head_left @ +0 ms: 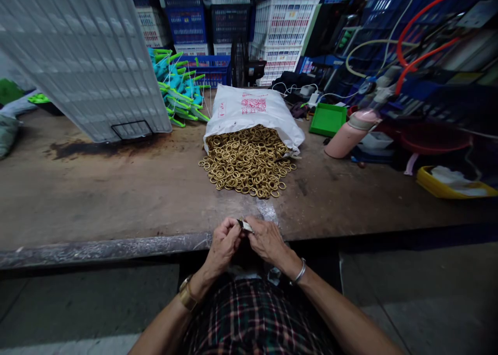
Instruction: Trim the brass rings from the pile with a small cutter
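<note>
The person's right hand [266, 241] pinches a small pale-and-dark piece [246, 227], which sits between both hands near the table's [155, 199] edge; the left hand [224, 243] curls its fingers at the dark end, though whether they grip anything cannot be told. Beyond the hands, golden rings [249, 163] spill from the mouth of a white sack [249, 106]. Rightward, a yellow tray [443, 191] holds crumpled white material [453, 176]
</note>
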A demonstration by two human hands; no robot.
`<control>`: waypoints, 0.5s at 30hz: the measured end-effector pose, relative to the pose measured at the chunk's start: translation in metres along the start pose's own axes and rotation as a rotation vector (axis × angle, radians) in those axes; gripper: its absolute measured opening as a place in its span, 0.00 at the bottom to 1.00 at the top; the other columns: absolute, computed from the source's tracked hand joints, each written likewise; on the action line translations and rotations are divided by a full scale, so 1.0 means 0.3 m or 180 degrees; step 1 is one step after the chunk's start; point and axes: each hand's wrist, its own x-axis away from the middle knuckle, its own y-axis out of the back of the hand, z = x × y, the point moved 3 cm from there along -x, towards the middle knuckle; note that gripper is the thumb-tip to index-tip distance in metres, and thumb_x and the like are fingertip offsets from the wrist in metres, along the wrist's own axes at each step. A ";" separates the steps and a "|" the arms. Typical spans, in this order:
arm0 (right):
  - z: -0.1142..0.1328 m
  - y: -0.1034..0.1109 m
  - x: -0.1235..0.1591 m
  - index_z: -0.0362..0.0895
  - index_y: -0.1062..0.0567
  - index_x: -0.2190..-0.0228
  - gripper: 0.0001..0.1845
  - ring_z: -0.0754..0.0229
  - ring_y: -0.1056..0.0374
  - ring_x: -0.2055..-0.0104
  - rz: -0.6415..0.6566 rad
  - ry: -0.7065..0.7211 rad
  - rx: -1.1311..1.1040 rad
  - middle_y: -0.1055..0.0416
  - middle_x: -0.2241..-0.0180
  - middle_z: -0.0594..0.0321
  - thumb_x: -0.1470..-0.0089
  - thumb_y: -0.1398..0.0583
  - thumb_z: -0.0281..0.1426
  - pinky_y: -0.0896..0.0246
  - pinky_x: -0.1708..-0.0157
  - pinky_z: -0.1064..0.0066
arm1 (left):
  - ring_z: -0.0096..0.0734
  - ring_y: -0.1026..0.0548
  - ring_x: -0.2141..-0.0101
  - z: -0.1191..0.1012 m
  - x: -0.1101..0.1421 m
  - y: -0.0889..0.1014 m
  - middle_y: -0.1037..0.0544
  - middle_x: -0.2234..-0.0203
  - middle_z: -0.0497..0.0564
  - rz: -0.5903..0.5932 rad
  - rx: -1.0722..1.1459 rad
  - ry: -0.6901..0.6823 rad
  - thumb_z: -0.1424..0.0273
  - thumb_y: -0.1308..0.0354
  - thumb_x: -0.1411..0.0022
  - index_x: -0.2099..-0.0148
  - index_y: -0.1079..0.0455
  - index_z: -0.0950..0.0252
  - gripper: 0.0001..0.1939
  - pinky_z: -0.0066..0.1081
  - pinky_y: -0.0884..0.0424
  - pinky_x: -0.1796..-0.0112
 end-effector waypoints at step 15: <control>-0.045 0.011 -0.067 0.42 0.33 0.64 0.11 0.61 0.35 0.72 0.0308 -0.0436 0.0527 0.29 0.72 0.59 0.48 0.52 0.26 0.58 0.75 0.70 | 0.18 0.47 0.84 -0.056 0.059 -0.015 0.42 0.85 0.41 0.0376 -0.0216 -0.0125 0.53 0.47 0.45 0.71 0.40 0.65 0.19 0.22 0.52 0.82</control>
